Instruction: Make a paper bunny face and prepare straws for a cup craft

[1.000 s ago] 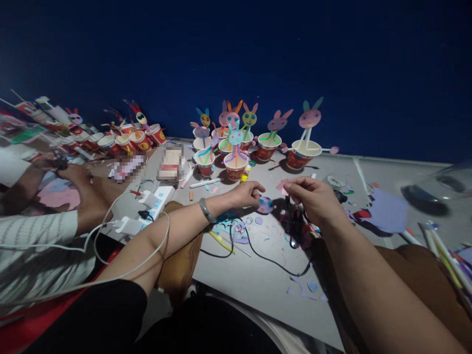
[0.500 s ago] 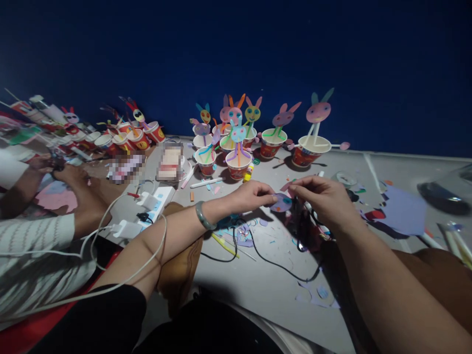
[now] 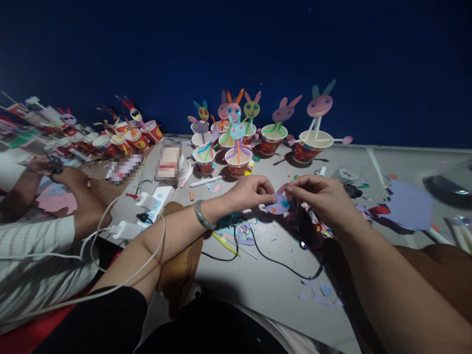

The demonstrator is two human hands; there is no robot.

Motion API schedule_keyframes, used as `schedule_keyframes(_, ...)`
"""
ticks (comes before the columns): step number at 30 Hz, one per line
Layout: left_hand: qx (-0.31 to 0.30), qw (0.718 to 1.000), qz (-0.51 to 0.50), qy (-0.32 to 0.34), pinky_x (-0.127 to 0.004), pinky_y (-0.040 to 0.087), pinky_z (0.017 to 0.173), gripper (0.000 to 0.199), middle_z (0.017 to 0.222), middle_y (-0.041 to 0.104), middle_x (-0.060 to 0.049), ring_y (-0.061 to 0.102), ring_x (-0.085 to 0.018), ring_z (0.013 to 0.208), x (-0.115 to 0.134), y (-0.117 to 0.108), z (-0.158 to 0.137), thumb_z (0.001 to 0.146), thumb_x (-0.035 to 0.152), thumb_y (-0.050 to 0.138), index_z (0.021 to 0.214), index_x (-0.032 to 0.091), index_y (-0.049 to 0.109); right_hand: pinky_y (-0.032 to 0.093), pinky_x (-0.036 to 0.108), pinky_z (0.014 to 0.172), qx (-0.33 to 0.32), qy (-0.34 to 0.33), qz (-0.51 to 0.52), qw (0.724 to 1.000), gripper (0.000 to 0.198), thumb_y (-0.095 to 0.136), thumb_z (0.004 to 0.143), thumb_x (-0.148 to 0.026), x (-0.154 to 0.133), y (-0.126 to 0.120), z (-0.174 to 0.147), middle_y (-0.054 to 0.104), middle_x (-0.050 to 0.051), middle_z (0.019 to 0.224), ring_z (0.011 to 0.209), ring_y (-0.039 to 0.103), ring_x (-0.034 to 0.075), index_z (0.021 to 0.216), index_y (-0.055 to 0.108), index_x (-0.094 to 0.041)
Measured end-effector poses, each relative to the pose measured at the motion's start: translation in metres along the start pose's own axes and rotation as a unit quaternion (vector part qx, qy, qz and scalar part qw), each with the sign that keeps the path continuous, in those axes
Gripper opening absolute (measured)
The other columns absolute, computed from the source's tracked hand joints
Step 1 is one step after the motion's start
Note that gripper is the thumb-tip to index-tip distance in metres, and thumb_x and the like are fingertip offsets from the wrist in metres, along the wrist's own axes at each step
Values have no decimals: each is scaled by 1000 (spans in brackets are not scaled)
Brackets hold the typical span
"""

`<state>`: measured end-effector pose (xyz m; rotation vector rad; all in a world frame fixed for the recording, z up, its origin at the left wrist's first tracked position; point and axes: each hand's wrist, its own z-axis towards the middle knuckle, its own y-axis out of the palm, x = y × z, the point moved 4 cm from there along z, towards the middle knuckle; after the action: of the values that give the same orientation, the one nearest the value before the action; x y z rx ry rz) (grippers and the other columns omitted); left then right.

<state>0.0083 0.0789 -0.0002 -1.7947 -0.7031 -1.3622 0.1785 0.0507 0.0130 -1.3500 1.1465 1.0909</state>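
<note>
A small purple paper face [image 3: 276, 207] with a blue eye and an orange mark is up over the table. My left hand [image 3: 254, 191], closed in a pinch, grips its upper left edge. My right hand [image 3: 319, 194] is also pinched, on a pink paper ear [image 3: 282, 189] at the top edge of the face. Whether the ear is stuck to the face I cannot tell. Behind my hands stand several paper cups [image 3: 238, 164] bearing rabbit figures with paper heads and bent straws. A yellow glue stick [image 3: 249, 168] is beside the front cup.
Paper scraps [image 3: 245, 238], a black cable [image 3: 273, 268] and a yellow straw [image 3: 225, 244] lie below my hands. Purple paper [image 3: 409, 204] and a tape roll [image 3: 346, 174] are at right. At left are a power strip [image 3: 157, 206], white cables and a co-worker's arms [image 3: 83, 189].
The purple face has tilted to show more of its front and shifted slightly left and down. My right hand has moved a little left with the ear.
</note>
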Motion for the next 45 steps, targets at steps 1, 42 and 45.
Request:
schedule_keyframes(1,3,1000,-4,0,-20,38,54,20,63,62,3,54,-5,55,-1,0,0,72,20,79,80,12,62,43,26,51,-5,-7,-2,1000,31,84,63,-45,0,0,0,66,3,59,53,52,11,66,72,-17)
schedule_keyframes(42,-40,997,48,42,-24,41,67,11,68,63,1,55,-9,67,3,-4,0,76,22,71,72,13,65,44,25,52,-25,8,-23,999,38,89,60,-50,3,0,-1,68,3,64,56,54,12,75,76,-17)
schedule_keyframes(45,-47,999,-6,24,-25,42,66,16,67,62,1,55,-8,65,2,-6,2,76,23,72,69,13,63,38,25,52,48,-10,-34,998,39,90,57,-48,2,-7,2,67,2,64,56,49,10,75,76,-16)
